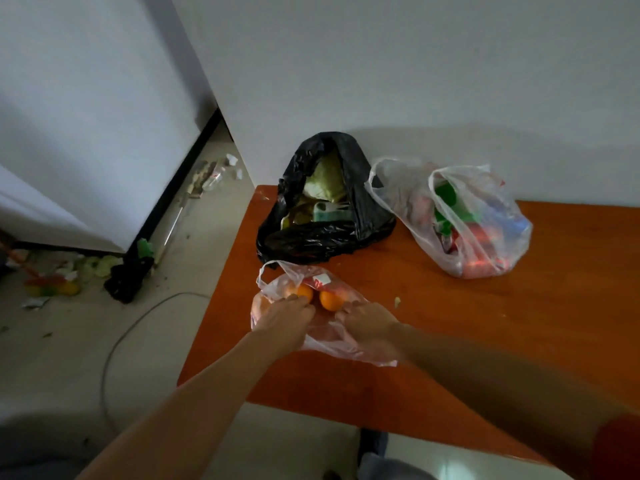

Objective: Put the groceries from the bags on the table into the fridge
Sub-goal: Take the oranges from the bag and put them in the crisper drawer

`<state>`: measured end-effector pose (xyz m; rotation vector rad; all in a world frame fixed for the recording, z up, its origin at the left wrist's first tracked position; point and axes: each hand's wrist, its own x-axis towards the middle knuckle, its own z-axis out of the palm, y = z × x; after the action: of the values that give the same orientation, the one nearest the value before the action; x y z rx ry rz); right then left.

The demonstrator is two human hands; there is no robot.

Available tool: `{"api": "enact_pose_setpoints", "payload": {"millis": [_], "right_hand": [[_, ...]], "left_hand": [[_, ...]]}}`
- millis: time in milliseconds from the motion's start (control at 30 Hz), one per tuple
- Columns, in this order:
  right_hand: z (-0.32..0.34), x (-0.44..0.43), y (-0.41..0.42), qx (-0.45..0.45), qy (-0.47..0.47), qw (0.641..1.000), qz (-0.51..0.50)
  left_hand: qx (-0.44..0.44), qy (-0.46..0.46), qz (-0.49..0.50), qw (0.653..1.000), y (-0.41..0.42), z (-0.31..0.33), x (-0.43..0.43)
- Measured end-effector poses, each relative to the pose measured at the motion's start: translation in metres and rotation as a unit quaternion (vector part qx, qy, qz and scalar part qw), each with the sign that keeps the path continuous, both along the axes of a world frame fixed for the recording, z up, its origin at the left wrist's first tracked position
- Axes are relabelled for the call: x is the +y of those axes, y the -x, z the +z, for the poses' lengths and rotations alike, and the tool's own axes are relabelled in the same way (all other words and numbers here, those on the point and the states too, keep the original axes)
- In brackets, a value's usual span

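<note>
Orange wood makes up the table (pixel 519 323), and a small clear bag (pixel 323 336) lies at its near left corner with two oranges (pixel 331 300) showing through the plastic. The left hand (pixel 289 318) curls its fingers onto the bag's plastic against the left orange. The right hand (pixel 370 323) grips the plastic just beside the other orange. A black bag (pixel 322 237) gapes open behind them, with something pale green inside. A larger clear bag (pixel 478 230) of green and red packets sits well to the right. The white fridge (pixel 86 116) stands on the left, with litter (pixel 55 285) and a cable (pixel 138 317) on the floor.
</note>
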<state>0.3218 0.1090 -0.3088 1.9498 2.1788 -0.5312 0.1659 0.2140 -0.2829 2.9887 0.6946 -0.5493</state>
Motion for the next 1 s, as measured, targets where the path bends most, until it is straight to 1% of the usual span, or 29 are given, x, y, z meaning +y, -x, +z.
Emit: {"api": "enact_pose_setpoints", "payload": {"millis": [100, 167, 233, 300, 400, 500, 600, 733, 867, 1000], "right_hand": [[-0.019, 0.019, 0.004, 0.011, 0.015, 0.999, -0.049], [-0.032, 0.029, 0.004, 0.014, 0.011, 0.997, -0.078], [-0.04, 0.041, 0.005, -0.011, -0.004, 0.995, -0.095], [-0.043, 0.054, 0.007, -0.019, -0.002, 0.992, -0.128], [-0.047, 0.075, 0.01, -0.014, 0.005, 0.986, -0.164], [-0.057, 0.093, 0.008, -0.009, 0.01, 0.981, -0.192], [-0.064, 0.104, 0.005, 0.007, 0.042, 0.966, -0.254], [-0.071, 0.108, 0.001, 0.044, 0.059, 0.941, -0.329], [-0.067, 0.103, -0.002, 0.062, 0.035, 0.928, -0.364], [-0.05, 0.081, 0.0, 0.111, -0.003, 0.898, -0.427]], "left_hand": [[0.027, 0.011, -0.048, 0.998, -0.009, -0.023, 0.023], [0.042, -0.003, -0.085, 0.996, -0.012, -0.035, 0.04], [0.049, -0.014, -0.115, 0.992, -0.013, -0.045, 0.06], [0.055, -0.005, -0.137, 0.989, -0.015, -0.055, 0.083], [0.056, 0.027, -0.151, 0.987, -0.018, -0.07, 0.11], [0.061, 0.065, -0.143, 0.986, -0.021, -0.079, 0.126], [0.033, 0.098, -0.137, 0.985, -0.018, -0.091, 0.132], [0.014, 0.111, -0.145, 0.983, -0.018, -0.1, 0.137], [0.031, 0.109, -0.163, 0.98, -0.021, -0.097, 0.14], [0.034, 0.115, -0.171, 0.978, -0.021, -0.082, 0.141]]}}
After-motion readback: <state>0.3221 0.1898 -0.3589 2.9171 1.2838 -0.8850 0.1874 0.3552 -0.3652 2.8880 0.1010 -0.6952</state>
